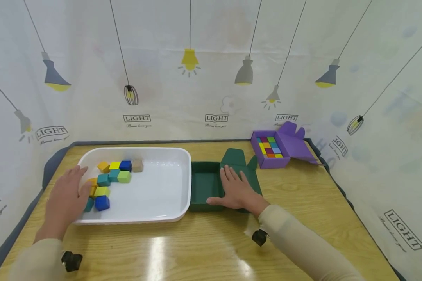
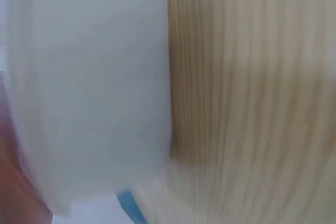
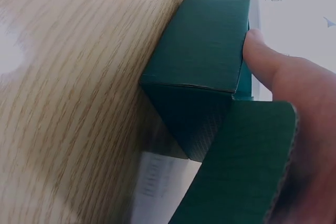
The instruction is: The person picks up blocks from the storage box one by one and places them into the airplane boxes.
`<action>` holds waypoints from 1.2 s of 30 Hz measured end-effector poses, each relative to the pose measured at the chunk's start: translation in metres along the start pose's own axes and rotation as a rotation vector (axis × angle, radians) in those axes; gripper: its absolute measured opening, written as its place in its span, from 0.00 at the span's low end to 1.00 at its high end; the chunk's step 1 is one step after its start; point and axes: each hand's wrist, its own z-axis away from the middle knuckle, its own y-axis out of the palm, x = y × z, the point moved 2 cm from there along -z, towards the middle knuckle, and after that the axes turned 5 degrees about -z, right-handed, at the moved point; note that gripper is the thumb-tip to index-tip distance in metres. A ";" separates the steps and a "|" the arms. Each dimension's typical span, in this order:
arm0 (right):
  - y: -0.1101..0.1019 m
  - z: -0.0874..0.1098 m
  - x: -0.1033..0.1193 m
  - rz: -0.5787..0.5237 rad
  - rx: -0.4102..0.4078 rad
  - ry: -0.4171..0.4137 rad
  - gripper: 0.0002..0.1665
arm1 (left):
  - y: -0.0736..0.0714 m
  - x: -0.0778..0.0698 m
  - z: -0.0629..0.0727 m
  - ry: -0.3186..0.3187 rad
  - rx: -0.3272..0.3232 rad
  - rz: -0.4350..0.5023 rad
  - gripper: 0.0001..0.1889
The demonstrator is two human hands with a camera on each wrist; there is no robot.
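A white tray (image 1: 161, 183) holds several coloured blocks (image 1: 114, 175) toward its left side. My left hand (image 1: 65, 195) is over the tray's left rim, its fingers beside the nearest blocks; whether it touches them I cannot tell. To the right of the tray sits a green cardboard box (image 1: 204, 207), lid folded back to the right. My right hand (image 1: 237, 191) lies flat over the box's hinge side and lid with fingers extended. In the right wrist view the thumb (image 3: 262, 59) is at the box's upper edge. The left wrist view mostly shows the tray's outer wall (image 2: 100, 77).
At the back right stands a purple box (image 1: 279, 163) with its lid open, filled with coloured blocks. The wooden table (image 1: 183, 246) has a dark border, and a curtain (image 1: 161, 78) printed with lamps hangs behind it and at both sides.
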 end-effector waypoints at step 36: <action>0.005 -0.013 0.013 -0.094 -0.042 -0.051 0.65 | 0.021 -0.065 0.035 0.063 0.117 -0.090 0.34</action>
